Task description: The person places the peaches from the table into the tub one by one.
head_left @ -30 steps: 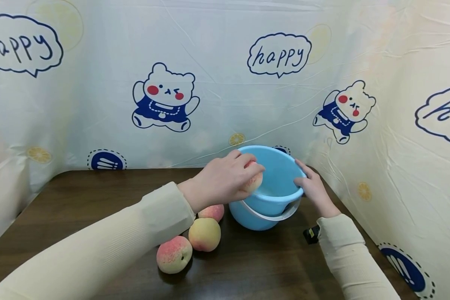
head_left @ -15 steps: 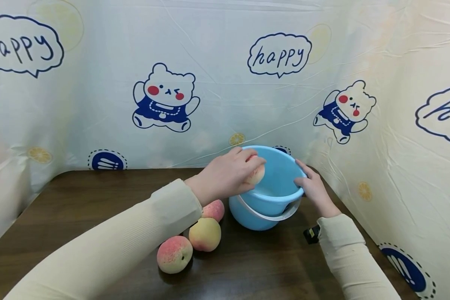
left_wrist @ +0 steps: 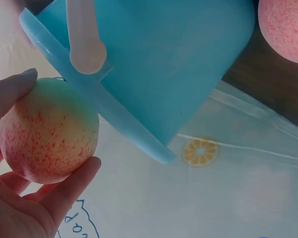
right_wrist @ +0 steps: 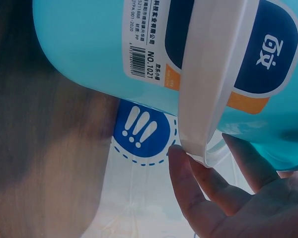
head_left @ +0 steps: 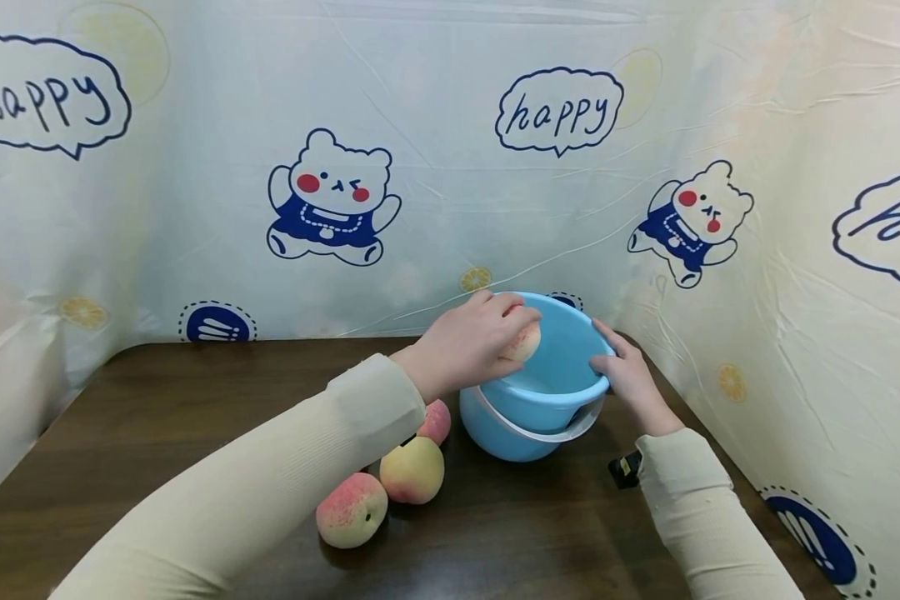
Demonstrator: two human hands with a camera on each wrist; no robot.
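The left hand (head_left: 474,343) holds a peach (head_left: 526,343), edged nearer the right hand (head_left: 633,379) over the last second, so it seems better lined up with the blue bucket (head_left: 510,432) whose rim the right hand grips. Three more peaches (head_left: 412,475) lie beneath the left forearm.

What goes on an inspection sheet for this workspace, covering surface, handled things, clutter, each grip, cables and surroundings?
Surface: dark brown table, wood-look.
Handled things: blue bucket, pale handle lowered outside; held peach; at least three loose peaches on the table, partly sleeve-covered.
Clutter: small black object by the right sleeve, unidentified.
Left grip: holds one peach at the bucket's opening.
Right grip: holds the bucket's rim.
Cables: nothing seen.
Surroundings: pale sheeting printed with bears and "happy" bubbles.
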